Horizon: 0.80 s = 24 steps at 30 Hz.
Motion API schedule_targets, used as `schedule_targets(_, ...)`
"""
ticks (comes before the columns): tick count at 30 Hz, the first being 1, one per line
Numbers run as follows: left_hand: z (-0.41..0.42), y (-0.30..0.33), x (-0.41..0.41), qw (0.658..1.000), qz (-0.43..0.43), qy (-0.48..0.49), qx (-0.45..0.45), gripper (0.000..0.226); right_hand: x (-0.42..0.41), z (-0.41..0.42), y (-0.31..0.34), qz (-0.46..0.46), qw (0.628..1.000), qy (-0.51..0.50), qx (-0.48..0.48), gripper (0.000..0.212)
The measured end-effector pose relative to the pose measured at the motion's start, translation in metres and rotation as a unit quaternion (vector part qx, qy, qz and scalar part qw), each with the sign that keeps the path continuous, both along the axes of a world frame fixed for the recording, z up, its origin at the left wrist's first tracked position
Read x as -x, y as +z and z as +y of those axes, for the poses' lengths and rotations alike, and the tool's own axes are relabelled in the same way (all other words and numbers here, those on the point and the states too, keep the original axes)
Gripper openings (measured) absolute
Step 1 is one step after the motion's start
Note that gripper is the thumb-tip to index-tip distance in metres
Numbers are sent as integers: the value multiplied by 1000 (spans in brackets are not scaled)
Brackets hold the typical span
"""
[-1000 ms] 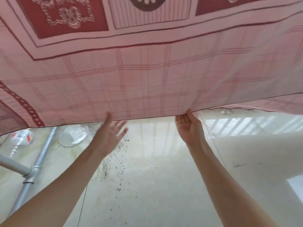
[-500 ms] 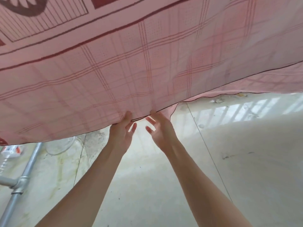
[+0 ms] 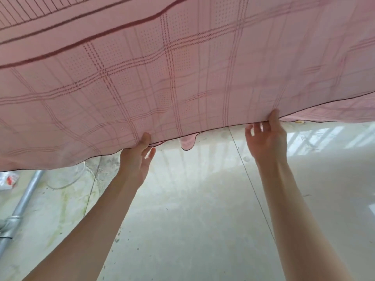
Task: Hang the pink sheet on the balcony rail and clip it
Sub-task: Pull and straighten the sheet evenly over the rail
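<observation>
Above everything, filling the upper half of my view, hangs the pink cotton sheet with dark red checked lines and a thin dark hem [image 3: 182, 78]; the rail it drapes over is out of sight beyond the top of the view, so I cannot tell how evenly it sits there. Below the sheet lies the pale glossy tiled floor [image 3: 192, 220]. Under the sheet's left end runs a grey metal pipe with a joint [image 3: 26, 201], with a clear round plastic dish [image 3: 65, 177] lying beside it.

My left hand [image 3: 136, 159] pinches the hem, thumb on the near face and fingers behind. My right hand [image 3: 267, 138] holds the hem further right, thumb pressed on the cloth, fingers loosely spread behind it, a lighter hold as far as I can judge.

To do this step well, I think I should draw the hem taut between both hands and pull down evenly, so the small fold [image 3: 187, 144] drooping under the hem between them flattens out. No clips are visible anywhere. A red-and-white packet [image 3: 9, 179] under the sheet's left edge is cut off and unreadable.
</observation>
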<state>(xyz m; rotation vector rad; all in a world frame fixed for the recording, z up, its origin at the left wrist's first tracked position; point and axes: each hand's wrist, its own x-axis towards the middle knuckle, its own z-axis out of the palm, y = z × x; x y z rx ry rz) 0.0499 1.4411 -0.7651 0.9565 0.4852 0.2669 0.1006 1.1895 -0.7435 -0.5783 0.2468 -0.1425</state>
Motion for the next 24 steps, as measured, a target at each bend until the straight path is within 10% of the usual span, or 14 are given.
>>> schedule_targets(17, 30, -11, 10, 999, 33, 40, 1, 14, -9, 36, -56, 93, 994, 54, -26, 15)
schedule_targets(21, 29, -12, 17, 999, 30, 37, 22, 14, 1, 62, -49, 62, 977, 197, -55, 65)
schedule_targets(24, 30, -11, 22, 998, 30, 38, 37, 13, 6, 86, -41, 7, 959, 283, -20, 55)
